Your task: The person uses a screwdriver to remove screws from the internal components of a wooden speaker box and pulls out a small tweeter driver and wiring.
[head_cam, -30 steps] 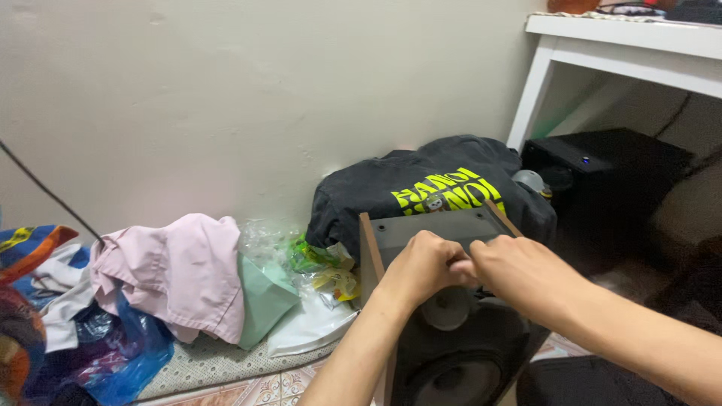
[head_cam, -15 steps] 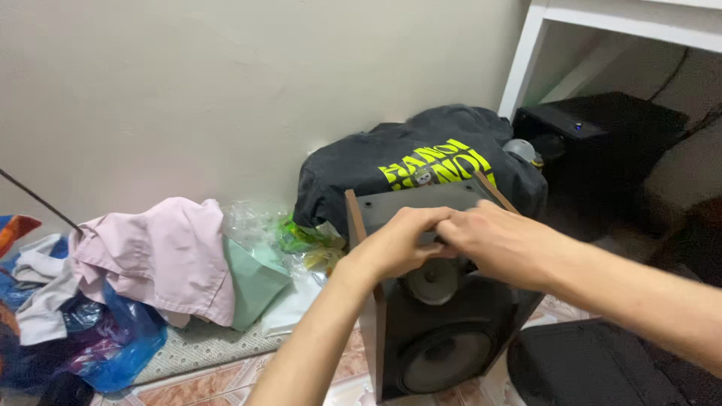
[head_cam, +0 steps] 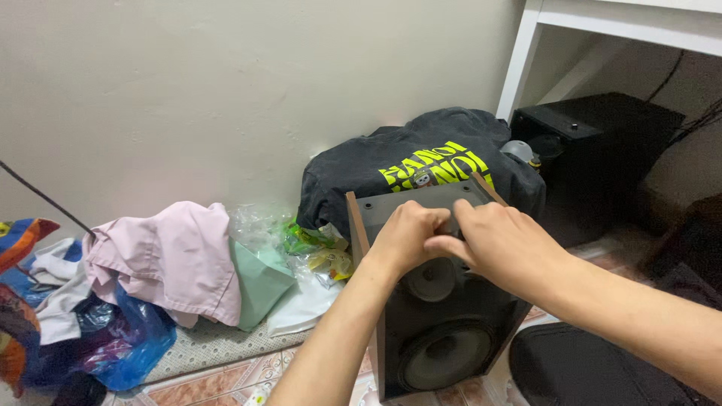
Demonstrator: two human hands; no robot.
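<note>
Grip: left hand [head_cam: 406, 233] and right hand [head_cam: 492, 244] meet, fingers curled onto the speaker [head_cam: 440, 316] at its upper front.
Speaker: upright on the floor.
Behind speaker: dark shirt [head_cam: 421, 165].
Left of speaker: plastic bags [head_cam: 312, 252], then pink garment [head_cam: 169, 256].

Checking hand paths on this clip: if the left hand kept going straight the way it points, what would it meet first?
Likely the right hand, which already touches the left hand at the speaker front; depth is unclear.
</note>
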